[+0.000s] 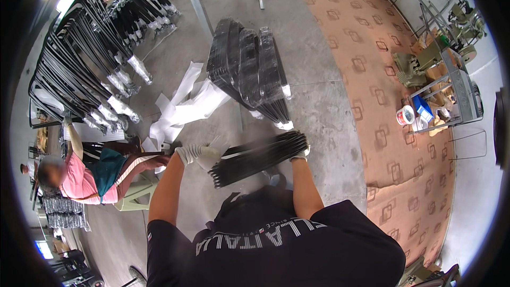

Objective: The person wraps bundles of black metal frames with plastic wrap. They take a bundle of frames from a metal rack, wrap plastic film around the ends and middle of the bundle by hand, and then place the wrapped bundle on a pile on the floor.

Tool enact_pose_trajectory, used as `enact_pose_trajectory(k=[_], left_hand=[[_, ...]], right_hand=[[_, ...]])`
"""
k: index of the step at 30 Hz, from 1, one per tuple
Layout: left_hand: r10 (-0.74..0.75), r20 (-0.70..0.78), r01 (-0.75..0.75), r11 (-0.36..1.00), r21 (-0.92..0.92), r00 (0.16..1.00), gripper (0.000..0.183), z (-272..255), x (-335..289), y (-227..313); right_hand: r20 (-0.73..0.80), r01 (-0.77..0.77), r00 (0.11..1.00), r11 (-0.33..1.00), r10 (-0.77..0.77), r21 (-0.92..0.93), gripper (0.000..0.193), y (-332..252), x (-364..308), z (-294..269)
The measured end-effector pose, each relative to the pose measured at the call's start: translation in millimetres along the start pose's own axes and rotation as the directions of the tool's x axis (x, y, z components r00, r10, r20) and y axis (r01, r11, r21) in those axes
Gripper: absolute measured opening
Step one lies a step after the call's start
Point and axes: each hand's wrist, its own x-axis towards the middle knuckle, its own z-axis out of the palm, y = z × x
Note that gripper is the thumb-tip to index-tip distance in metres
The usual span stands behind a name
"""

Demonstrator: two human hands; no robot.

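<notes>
Evidently, in the head view, the work stands partway: the bundle of black strips (260, 158) is between the two gloved hands, in front of the dark shirt (297, 258), and I can make out no wrapping on its visible faces. The right hand (304, 152) is clasped around the bundle's right end, only part of the glove showing past the edge. The left hand (208, 156) is beside the opposite end, blurred, with something pale and see-through about its fingers, so I cannot tell whether it grips the strips, that pale stuff, or neither. Just beyond the grip, a group of similar black bundles (246, 66) lies side by side under shiny clear film, and these look finished, as far as wrapping goes. Loose white sheets (194, 101) are spread on the floor (313, 101) beyond the left hand, apparently unused or discarded; which, I cannot say. Farther off to the left of the grip, many bent black frames (79, 56) stand in a row, their lower ends covered in pale wrapping. A co-worker (93, 178) sits left of the left hand, an arm raised toward those frames. Judging by its bare look, the held bundle remains unwrapped.
</notes>
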Motion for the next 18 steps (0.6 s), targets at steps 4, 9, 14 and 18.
enact_pose_trajectory(k=[4, 9, 14, 18], left_hand=[[0.216, -0.161, -0.227, 0.973, -0.049, 0.963, 0.045, -19, 45, -1], [-0.057, -0.153, 0.031, 0.986, -0.162, 0.987, 0.042, -45, 93, -15], [0.078, -0.328, -0.09, 0.996, -0.022, 0.941, 0.045, -43, 93, -2], [0.108, -0.385, -0.207, 0.952, -0.225, 0.917, 0.054, -30, 74, 19]], right_hand=[[0.038, 0.072, 0.997, 0.997, -0.073, 0.017, 0.06, 7, 29, 3], [0.439, -0.11, 0.896, 0.931, -0.058, 0.347, 0.071, 10, 69, -2], [0.615, -0.35, 0.78, 0.895, 0.117, 0.274, 0.066, 10, 96, 1], [0.692, -0.267, 0.7, 0.963, 0.179, 0.02, 0.053, 20, 89, 27]])
